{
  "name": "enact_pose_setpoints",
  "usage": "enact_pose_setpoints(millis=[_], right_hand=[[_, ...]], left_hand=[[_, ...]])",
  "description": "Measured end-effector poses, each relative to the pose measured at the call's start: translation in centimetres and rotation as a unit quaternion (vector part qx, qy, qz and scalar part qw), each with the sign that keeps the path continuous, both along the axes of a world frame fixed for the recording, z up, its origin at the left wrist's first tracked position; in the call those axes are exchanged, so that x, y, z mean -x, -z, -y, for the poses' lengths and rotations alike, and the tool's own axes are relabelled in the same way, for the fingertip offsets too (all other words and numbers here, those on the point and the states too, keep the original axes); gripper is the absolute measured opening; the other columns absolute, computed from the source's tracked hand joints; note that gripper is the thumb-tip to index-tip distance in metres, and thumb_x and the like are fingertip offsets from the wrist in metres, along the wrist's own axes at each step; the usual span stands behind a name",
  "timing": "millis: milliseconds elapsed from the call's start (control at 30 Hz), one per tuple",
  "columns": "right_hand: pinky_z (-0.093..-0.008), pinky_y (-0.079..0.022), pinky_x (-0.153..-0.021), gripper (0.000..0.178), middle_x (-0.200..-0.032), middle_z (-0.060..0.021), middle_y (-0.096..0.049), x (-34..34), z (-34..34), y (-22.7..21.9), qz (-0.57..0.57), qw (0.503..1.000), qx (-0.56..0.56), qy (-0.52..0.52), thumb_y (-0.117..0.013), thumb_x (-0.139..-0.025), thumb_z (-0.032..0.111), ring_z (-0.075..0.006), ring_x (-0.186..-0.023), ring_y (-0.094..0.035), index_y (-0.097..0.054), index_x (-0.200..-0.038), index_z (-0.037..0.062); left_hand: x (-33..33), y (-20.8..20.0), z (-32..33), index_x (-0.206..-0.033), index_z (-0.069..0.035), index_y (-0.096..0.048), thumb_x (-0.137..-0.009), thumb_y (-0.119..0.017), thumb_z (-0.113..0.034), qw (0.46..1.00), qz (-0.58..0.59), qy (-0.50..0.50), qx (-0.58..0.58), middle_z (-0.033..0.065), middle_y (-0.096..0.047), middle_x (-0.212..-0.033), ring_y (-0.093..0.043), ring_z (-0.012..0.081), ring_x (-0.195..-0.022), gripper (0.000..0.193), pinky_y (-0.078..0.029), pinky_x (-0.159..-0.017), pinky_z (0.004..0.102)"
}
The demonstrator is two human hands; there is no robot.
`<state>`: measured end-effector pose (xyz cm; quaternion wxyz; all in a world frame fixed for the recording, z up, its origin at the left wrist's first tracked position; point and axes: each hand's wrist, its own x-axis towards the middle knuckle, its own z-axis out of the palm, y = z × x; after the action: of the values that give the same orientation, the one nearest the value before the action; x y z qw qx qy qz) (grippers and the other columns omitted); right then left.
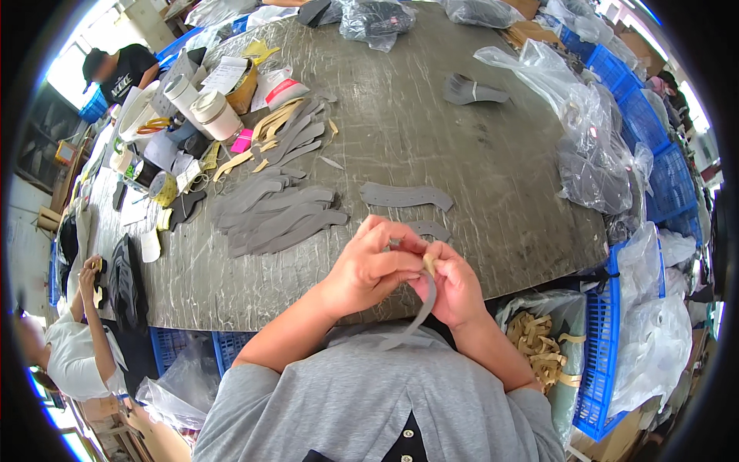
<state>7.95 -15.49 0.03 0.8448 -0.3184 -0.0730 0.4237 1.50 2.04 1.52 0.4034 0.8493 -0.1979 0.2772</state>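
Above the table's near edge, my left hand [377,260] and my right hand [456,289] meet, fingertips pinched together. Between them is a thin grey strip [423,309] with a tan piece [429,263] at its upper end; its free end curves down in front of my shirt. Just beyond my hands lies a curved grey piece with small holes [406,197], and a second grey piece [431,229] is partly hidden behind my fingers. To the left, a loose pile of wavy grey pieces [277,215] spreads over the table [385,123].
Jars [215,114], a tape roll [163,188] and tan strips crowd the back left. A tied grey bundle [475,91] lies farther back. Plastic bags [593,154] line the right edge. Tan scraps [539,343] fill a bag beside a blue crate [599,369]. Co-workers are at left.
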Motion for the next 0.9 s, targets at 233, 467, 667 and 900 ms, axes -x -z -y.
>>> enact_pose_setpoints(millis=[233, 467, 667, 900], right_hand=[[-0.0314, -0.044, -0.061, 0.011, -0.069, 0.0006, -0.041, -4.1, 6.3, 3.9, -0.134, 0.969, -0.128, 0.165, -0.047, -0.090, 0.015, -0.0120, -0.061, -0.041, -0.049, -0.081, 0.0106], [-0.0193, -0.032, -0.055, 0.019, -0.073, 0.0062, -0.042, -3.7, 11.5, 3.7, 0.162, 0.921, 0.320, 0.153, -0.067, -0.087, 0.004, -0.0018, -0.060, -0.038, -0.052, -0.097, 0.0089], [-0.0205, -0.042, -0.068, 0.028, -0.082, 0.0025, -0.053, -0.7, 8.2, 4.2, 0.234, 0.936, 0.262, 0.021, -0.077, -0.083, 0.008, -0.0040, -0.074, -0.048, -0.054, -0.098, 0.0066], [-0.0238, -0.046, -0.065, 0.015, -0.080, -0.0005, -0.060, -0.6, 5.7, 6.1, 0.287, 0.881, 0.367, 0.079, -0.069, -0.086, 0.000, -0.0056, -0.072, -0.054, -0.055, -0.088, 0.0025]], left_hand=[[2.6, 0.5, -1.2, -0.082, -0.006, -0.067, -0.070, -0.078, 0.004, 0.986, -0.027, -0.025, 0.162, 0.0075, -0.065, -0.087, -0.061, 0.0232, -0.076, 0.018, -0.047, -0.066, 0.0333], [4.3, 3.4, -1.8, -0.081, -0.001, -0.068, -0.083, -0.074, -0.002, 0.882, -0.274, -0.194, 0.330, -0.0013, -0.064, -0.072, -0.055, 0.0053, -0.066, 0.006, -0.043, -0.059, 0.0220], [3.6, 4.9, -2.1, -0.083, 0.001, -0.070, -0.085, -0.073, -0.009, 0.862, -0.329, -0.229, 0.310, -0.0025, -0.064, -0.069, -0.053, 0.0037, -0.063, 0.010, -0.042, -0.056, 0.0211], [2.1, 5.2, -3.3, -0.082, 0.001, -0.070, -0.084, -0.073, -0.010, 0.844, -0.387, -0.234, 0.290, 0.0009, -0.065, -0.069, -0.057, 0.0060, -0.063, 0.012, -0.043, -0.057, 0.0212]])
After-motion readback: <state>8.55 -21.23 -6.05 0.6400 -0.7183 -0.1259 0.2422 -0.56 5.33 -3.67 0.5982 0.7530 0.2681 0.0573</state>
